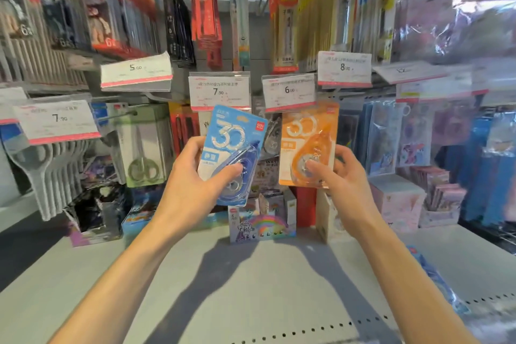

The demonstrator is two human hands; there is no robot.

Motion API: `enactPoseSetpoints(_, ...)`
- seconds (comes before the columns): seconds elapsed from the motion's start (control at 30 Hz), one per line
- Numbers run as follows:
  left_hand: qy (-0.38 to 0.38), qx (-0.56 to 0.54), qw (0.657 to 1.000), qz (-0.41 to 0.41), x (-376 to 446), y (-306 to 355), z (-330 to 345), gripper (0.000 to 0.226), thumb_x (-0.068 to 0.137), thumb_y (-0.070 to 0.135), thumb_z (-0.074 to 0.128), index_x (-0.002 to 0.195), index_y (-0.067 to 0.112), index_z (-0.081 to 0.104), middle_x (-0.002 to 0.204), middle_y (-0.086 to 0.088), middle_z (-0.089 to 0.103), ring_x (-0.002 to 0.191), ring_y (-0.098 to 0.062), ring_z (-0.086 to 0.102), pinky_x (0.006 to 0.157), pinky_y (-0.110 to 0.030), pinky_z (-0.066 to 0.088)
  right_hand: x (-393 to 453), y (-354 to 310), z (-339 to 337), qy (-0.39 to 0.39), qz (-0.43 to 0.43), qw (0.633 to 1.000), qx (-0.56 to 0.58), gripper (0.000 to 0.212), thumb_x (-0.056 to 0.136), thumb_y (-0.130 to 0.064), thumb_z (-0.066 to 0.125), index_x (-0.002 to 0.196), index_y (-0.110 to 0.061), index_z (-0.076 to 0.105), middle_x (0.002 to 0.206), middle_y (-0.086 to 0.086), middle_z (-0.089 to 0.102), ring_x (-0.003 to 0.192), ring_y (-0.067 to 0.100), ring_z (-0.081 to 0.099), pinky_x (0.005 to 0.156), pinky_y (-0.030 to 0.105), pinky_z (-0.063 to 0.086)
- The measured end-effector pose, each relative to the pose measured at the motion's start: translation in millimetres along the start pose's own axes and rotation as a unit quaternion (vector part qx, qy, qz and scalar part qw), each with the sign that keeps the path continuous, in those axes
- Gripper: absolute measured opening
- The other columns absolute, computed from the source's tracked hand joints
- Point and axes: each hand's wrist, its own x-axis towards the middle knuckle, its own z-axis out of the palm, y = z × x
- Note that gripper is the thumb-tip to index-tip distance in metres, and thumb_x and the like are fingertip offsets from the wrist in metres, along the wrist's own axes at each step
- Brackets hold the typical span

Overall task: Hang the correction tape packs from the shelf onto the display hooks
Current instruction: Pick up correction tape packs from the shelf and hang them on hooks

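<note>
Here each grip was closed on a pack: the left hand (192,176) held the blue pack (233,148), tilted, and the right hand (339,176) the orange pack (308,145), upright. Both sat just below the price tags (219,91); levelling the blue one first would likely help its hole meet the hook.

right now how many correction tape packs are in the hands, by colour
blue correction tape pack, in the left hand: 1
orange correction tape pack, in the right hand: 1
total in the hands: 2
</note>
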Motion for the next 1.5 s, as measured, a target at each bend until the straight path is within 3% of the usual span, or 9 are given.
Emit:
enactPoseSetpoints(0.23,-0.002,0.01,1.0,0.029,7,9,-1,0.039,0.085,0.028,0.082,0.11,0.042,0.055,0.109,0.027,0.073,0.098,0.004,0.072,0.074,-0.011,0.052,-3,-23,-8,-0.02,-0.038,0.998,0.042,0.035,0.091,-0.019,0.077,0.122,-0.021,0.059,0.106,-0.003,0.081,0.095,0.016,0.078,0.07,0.02,0.059)
enactPoseSetpoints(0.4,0.003,-0.002,0.999,0.049,21,21,8,0.04,0.079,0.039,0.08,0.111,0.046,0.056,0.116,0.019,0.074,0.105,-0.001,0.071,0.09,-0.033,0.056,1,-29,-13,-0.032,-0.056,0.997,0.036,0.039,0.088,-0.021,0.078,0.123,-0.022,0.059,0.11,-0.001,0.08,0.099,0.018,0.078,0.079,0.026,0.062)
enactPoseSetpoints(0.63,0.01,-0.019,0.998,0.06,33,28,8,0.043,0.079,0.041,0.08,0.114,0.046,0.056,0.116,0.021,0.074,0.107,-0.004,0.072,0.093,-0.042,0.058,5,-9,-31,-0.04,-0.034,0.999,-0.006,0.035,0.088,-0.016,0.079,0.118,-0.022,0.061,0.103,-0.001,0.081,0.094,0.019,0.078,0.077,0.028,0.061)
enactPoseSetpoints(0.87,0.012,-0.023,0.997,0.07,37,27,5,0.044,0.079,0.041,0.08,0.117,0.041,0.058,0.115,0.021,0.075,0.107,-0.004,0.073,0.088,-0.035,0.056,32,-5,-7,-0.093,-0.039,0.993,-0.063,0.029,0.093,-0.013,0.074,0.116,-0.026,0.061,0.101,-0.008,0.081,0.094,0.011,0.077,0.077,0.02,0.059)
enactPoseSetpoints(0.97,0.012,-0.025,0.997,0.068,39,26,3,0.045,0.078,0.043,0.08,0.117,0.04,0.058,0.116,0.02,0.075,0.107,-0.004,0.073,0.088,-0.035,0.055,45,-6,1,-0.1,-0.041,0.992,-0.064,0.028,0.094,-0.017,0.074,0.116,-0.029,0.062,0.105,-0.01,0.08,0.098,0.011,0.077,0.084,0.026,0.058)
enactPoseSetpoints(1.1,0.008,-0.031,0.997,0.068,40,23,3,0.046,0.078,0.043,0.08,0.118,0.038,0.057,0.116,0.019,0.075,0.106,-0.005,0.074,0.087,-0.033,0.055,56,-3,4,-0.092,-0.035,0.992,-0.074,0.035,0.092,-0.027,0.075,0.123,-0.032,0.06,0.108,-0.012,0.08,0.102,0.008,0.075,0.096,0.037,0.056)
enactPoseSetpoints(1.27,0.003,-0.03,0.997,0.071,43,21,4,0.047,0.077,0.044,0.079,0.119,0.039,0.057,0.118,0.019,0.075,0.107,-0.005,0.073,0.087,-0.03,0.056,63,0,6,-0.08,-0.029,0.991,-0.107,0.046,0.087,-0.039,0.074,0.129,-0.024,0.061,0.11,-0.013,0.078,0.105,0.004,0.072,0.101,0.038,0.054)
enactPoseSetpoints(1.4,0.003,-0.023,0.997,0.074,44,20,4,0.044,0.079,0.041,0.079,0.118,0.039,0.057,0.117,0.018,0.075,0.106,-0.005,0.074,0.083,-0.02,0.058,67,6,8,-0.08,-0.027,0.989,-0.119,0.051,0.077,-0.048,0.073,0.125,-0.032,0.064,0.106,-0.019,0.077,0.103,0.001,0.071,0.099,0.037,0.054)
enactPoseSetpoints(1.5,0.005,-0.02,0.997,0.073,45,19,3,0.045,0.081,0.039,0.079,0.12,0.038,0.057,0.118,0.018,0.075,0.106,-0.005,0.074,0.086,-0.02,0.058,72,13,11,-0.072,-0.03,0.99,-0.118,0.065,0.074,-0.052,0.071,0.134,-0.032,0.06,0.121,-0.014,0.073,0.115,0.006,0.067,0.104,0.038,0.051)
